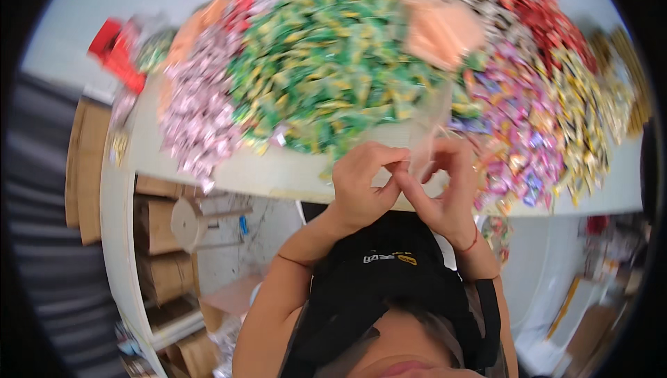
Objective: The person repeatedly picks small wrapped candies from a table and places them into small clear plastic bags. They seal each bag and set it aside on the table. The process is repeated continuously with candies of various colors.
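Observation:
My left hand (365,183) and my right hand (450,187) meet in front of me at the table's front edge. Between them rises a clear plastic bag (432,117), pinched near its lower end by the fingertips of both hands. The bag is see-through and blurred, and I cannot make out anything inside it. Just beyond my hands spreads a big heap of green and yellow wrapped candies (319,65). A stack of peach-coloured bags (443,30) lies on the far right part of that heap.
Pink-silver candies (201,100) lie to the left; purple-pink candies (521,121), yellow-black candies (580,121) and red packets (535,13) to the right. They rest on a white table (257,173). Below it are cardboard boxes (167,277) and a round stool (186,222).

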